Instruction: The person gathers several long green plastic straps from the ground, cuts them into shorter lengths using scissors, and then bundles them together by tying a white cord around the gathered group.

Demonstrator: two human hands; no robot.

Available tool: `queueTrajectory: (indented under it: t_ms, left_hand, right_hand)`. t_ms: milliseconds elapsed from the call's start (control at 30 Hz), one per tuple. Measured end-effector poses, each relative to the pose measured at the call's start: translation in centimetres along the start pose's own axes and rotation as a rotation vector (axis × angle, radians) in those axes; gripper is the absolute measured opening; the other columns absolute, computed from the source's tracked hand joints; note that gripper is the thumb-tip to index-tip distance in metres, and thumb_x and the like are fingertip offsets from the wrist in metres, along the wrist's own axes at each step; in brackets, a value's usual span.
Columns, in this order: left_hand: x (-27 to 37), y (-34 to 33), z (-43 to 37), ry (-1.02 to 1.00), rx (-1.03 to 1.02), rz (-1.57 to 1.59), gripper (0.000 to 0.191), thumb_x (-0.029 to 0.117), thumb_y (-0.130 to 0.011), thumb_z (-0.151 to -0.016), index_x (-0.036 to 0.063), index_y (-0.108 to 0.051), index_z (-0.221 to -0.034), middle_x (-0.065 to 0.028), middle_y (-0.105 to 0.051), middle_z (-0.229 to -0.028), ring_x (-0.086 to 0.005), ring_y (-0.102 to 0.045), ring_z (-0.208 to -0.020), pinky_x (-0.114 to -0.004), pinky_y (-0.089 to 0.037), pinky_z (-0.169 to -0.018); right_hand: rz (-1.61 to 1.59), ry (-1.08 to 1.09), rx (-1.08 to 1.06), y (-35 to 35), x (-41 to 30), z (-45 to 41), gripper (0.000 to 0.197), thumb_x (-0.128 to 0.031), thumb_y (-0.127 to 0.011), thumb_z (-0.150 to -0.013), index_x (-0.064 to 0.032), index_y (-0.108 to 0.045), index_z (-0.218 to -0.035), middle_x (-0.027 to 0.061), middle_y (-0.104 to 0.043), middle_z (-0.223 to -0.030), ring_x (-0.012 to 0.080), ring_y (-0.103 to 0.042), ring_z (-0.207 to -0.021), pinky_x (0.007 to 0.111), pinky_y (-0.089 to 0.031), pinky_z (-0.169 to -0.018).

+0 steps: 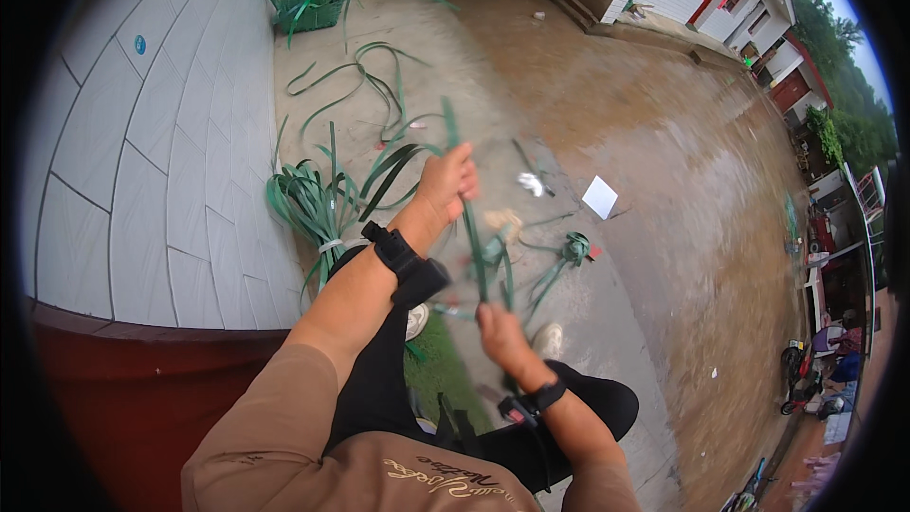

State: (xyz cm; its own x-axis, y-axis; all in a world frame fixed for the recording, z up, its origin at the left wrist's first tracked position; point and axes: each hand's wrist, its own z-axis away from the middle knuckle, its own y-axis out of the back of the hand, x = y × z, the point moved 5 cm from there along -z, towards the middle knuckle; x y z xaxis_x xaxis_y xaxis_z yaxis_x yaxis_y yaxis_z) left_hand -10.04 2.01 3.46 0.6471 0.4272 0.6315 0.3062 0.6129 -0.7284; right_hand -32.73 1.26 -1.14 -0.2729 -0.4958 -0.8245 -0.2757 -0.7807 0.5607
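My left hand (449, 181) is closed around a green plastic strapping band (473, 245), whose free end sticks up past the fist. Lower and to the right, my right hand (501, 334) pinches the same band, so a fairly straight length runs between both hands. Motion blurs the band and the fingers. Beside my left forearm, against the tiled wall, stands a tied bundle of looped green straps (313, 199). A knotted clump of green strap (576, 249) lies on the concrete to the right. Another blurred greenish clump (494, 249) shows behind the held band.
A woven green basket (313, 7) with upright strap ends stands by the white tiled wall (149, 156). Loose straps (362, 78) curl over the concrete. A white square sheet (600, 197) and a crumpled white scrap (530, 183) lie near the edge of the wet brown yard (675, 135).
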Motion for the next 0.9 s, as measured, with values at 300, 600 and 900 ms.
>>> queueTrajectory:
  t_ms: [300,600,900]
  left_hand:
    - [0.8,2.3,-0.7,0.107,0.018,-0.016,0.021,0.021,-0.049,-0.089,0.0103,-0.041,-0.072,0.0044,-0.033,-0.053,-0.0076,-0.030,-0.040,-0.025,-0.027,-0.039]
    - [4.5,5.1,-1.7,-0.057,0.138,-0.147,0.028,0.027,-0.052,-0.089,0.0109,-0.040,-0.070,0.0035,-0.034,-0.054,-0.0078,-0.031,-0.040,-0.025,-0.026,-0.038]
    - [5.6,4.3,-0.6,-0.027,0.090,-0.022,0.038,0.045,-0.047,-0.089,0.0104,-0.044,-0.074,0.0030,-0.033,-0.053,-0.0083,-0.027,-0.037,-0.024,-0.023,-0.038]
  right_hand:
    - [-0.047,-0.042,-0.094,-2.2,4.6,3.3,0.034,-0.019,-0.038,-0.093,0.0019,-0.051,-0.070,0.0200,-0.049,-0.060,0.0285,-0.046,-0.053,0.036,-0.040,-0.054]
    - [0.039,-0.092,-0.199,-3.9,8.2,8.3,0.032,-0.024,-0.043,-0.091,0.0012,-0.051,-0.072,0.0213,-0.051,-0.062,0.0340,-0.050,-0.057,0.040,-0.041,-0.056]
    - [-0.279,-0.340,-0.439,-6.0,10.2,10.4,0.037,-0.031,-0.037,-0.095,-0.0021,-0.046,-0.073,0.0088,-0.048,-0.058,0.0209,-0.048,-0.053,0.034,-0.041,-0.053]
